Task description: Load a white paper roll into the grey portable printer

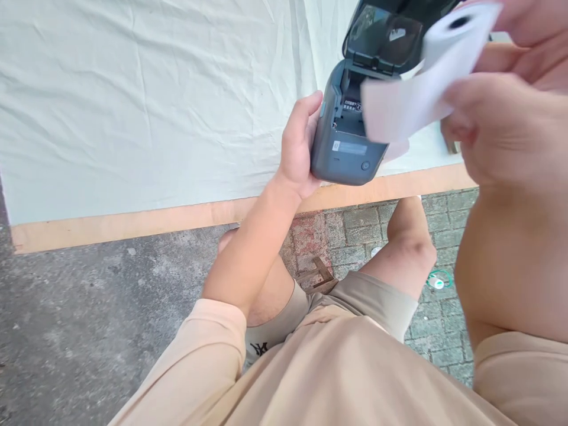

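Note:
My left hand [302, 142] is wrapped round a dark grey portable label printer [348, 157], its thumb along the left side. The printer's black lid [384, 38] is swung up, and the paper bay beneath it is partly in sight. My right hand [501, 112] grips a white paper roll [457, 50] above and to the right of the printer. From the roll a loose strip of paper hangs leftward in front of the bay, covering its right part. The right fingers and the strip are slightly blurred.
A table under a wrinkled white cloth [177, 106] has a bare wooden front edge [133, 222]. Below are a grey paved floor [110, 319], a small wooden stool [322, 275] between my legs, and a green-and-white item [437, 282] on the ground at right.

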{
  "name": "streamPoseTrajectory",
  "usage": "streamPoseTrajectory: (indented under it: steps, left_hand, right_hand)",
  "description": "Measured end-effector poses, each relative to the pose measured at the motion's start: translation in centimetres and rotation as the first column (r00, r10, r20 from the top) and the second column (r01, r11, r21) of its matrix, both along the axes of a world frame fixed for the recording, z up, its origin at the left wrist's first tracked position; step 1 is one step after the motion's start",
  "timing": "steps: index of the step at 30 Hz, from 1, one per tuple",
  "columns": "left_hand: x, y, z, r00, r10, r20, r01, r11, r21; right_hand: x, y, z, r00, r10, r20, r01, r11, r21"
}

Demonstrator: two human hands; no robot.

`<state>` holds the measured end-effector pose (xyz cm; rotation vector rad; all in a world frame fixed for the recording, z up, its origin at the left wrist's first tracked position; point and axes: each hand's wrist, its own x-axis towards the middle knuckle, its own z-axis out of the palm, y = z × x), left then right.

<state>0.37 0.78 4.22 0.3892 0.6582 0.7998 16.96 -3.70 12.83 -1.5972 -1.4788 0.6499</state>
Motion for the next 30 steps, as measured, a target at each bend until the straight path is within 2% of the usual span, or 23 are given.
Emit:
streamPoseTrajectory:
  steps: [1,3,6,8,10,12,15,17,19,20,24,25,27,30]
  left_hand:
    - [-0.1,0.1,0.0,1.0,-0.003,-0.013,0.003,1.0,0.004]
    - [-0.3,0.5,0.0,0.998,0.023,-0.066,-0.023,1.0,-0.008]
    - [-0.6,0.8,-0.2,0.99,0.062,-0.124,-0.062,0.998,0.002]
    - [-0.8,0.9,-0.3,0.993,0.057,-0.1,-0.052,0.997,0.052]
    - [-0.8,0.9,-0.3,0.998,0.045,-0.05,-0.039,0.993,0.115]
    - [-0.7,1.0,-0.3,0.999,0.039,-0.002,-0.038,0.986,0.161]
    - [-0.5,1.1,-0.3,0.999,0.035,0.042,-0.042,0.982,0.186]
    - [-0.3,1.2,-0.2,0.998,0.045,0.045,-0.052,0.984,0.171]
    - [-0.2,1.3,-0.1,0.998,0.058,0.037,-0.062,0.989,0.131]
    - [-0.1,1.3,-0.1,0.998,0.061,0.033,-0.065,0.992,0.109]
    - [0.0,1.2,-0.2,0.998,0.066,-0.025,-0.064,0.996,0.055]
    - [0.1,1.2,-0.3,0.996,0.076,-0.044,-0.074,0.996,0.047]
    - [0.2,1.1,-0.5,0.992,0.106,-0.073,-0.104,0.994,0.028]
    - [0.3,1.0,-0.6,0.983,0.144,-0.111,-0.145,0.989,-0.002]
  right_hand:
    - [0.8,-0.5,-0.6,0.984,-0.058,-0.17,0.059,0.998,0.003]
    - [2.5,-1.4,-2.3,0.896,-0.167,-0.411,0.096,0.978,-0.188]
    - [4.9,-2.4,-5.7,0.833,-0.226,-0.505,0.089,0.956,-0.281]
    - [6.0,-2.8,-7.6,0.828,-0.291,-0.48,0.193,0.951,-0.243]
    - [6.7,-2.8,-9.0,0.858,-0.312,-0.409,0.257,0.949,-0.184]
    - [7.3,-2.5,-9.9,0.921,-0.275,-0.275,0.259,0.961,-0.093]
    - [8.2,-1.8,-10.7,0.975,-0.21,0.067,0.209,0.978,0.029]
    - [8.7,-1.5,-11.1,0.951,-0.165,0.261,0.171,0.985,-0.003]
    - [8.8,-1.5,-11.0,0.924,-0.117,0.364,0.144,0.989,-0.047]
    - [8.7,-1.6,-10.7,0.91,-0.12,0.396,0.142,0.99,-0.025]
    - [6.7,-1.8,-8.6,0.822,-0.233,0.52,0.142,0.968,0.209]
    - [5.9,-1.6,-8.1,0.814,-0.197,0.546,0.108,0.976,0.191]
    - [4.4,-1.0,-7.3,0.776,-0.054,0.628,0.048,0.998,0.026]
    - [2.8,0.3,-6.8,0.684,0.099,0.723,0.096,0.97,-0.224]
